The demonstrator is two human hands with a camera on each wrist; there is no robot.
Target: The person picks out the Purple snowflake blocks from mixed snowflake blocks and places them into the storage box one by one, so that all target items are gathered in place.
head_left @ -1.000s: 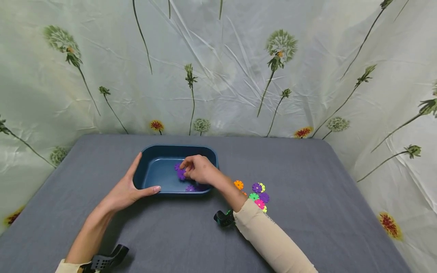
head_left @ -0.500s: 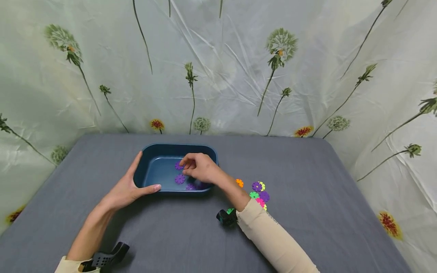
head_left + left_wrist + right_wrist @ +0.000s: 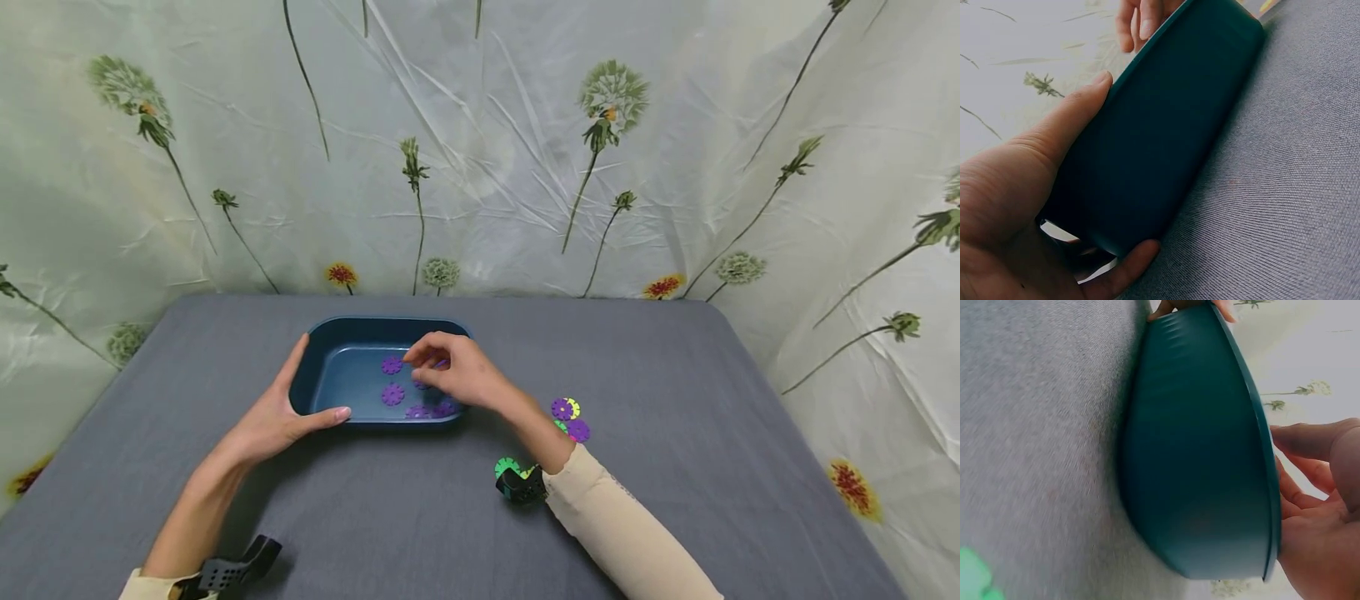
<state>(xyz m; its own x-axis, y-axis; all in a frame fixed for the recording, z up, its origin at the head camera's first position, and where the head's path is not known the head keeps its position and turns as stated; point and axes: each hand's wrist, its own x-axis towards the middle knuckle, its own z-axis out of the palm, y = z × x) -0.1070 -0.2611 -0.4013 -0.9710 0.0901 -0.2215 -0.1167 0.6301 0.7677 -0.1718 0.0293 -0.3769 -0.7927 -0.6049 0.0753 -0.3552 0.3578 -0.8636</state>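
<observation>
My left hand [image 3: 268,421] grips the left end of a deep blue plastic tray [image 3: 360,332], thumb along its near side and fingers at the far corner. In the left wrist view, one fingertip reaches the bottom edge of the tray [image 3: 1154,131]. Over the tray's right part hovers my right hand [image 3: 461,371], fingers loosely bent, thumb apart from the index finger, nothing seen between them. Several purple notched plastic discs [image 3: 392,394] lie on the tray floor, some partly hidden by the right hand. The right wrist view shows the right hand [image 3: 1322,494] behind the tray's rim.
On the grey cloth-covered table [image 3: 675,400], right of the tray, lie more notched discs: a purple one [image 3: 578,430], a yellow one [image 3: 573,408] and a green one [image 3: 506,467]. The right forearm covers part of this group. A flower-print curtain [image 3: 510,167] hangs behind the table.
The right hand let go of a purple disc, which now lies flat on the tray floor, and drew back to the right, uncovering more discs. The left hand kept its grip on the tray.
</observation>
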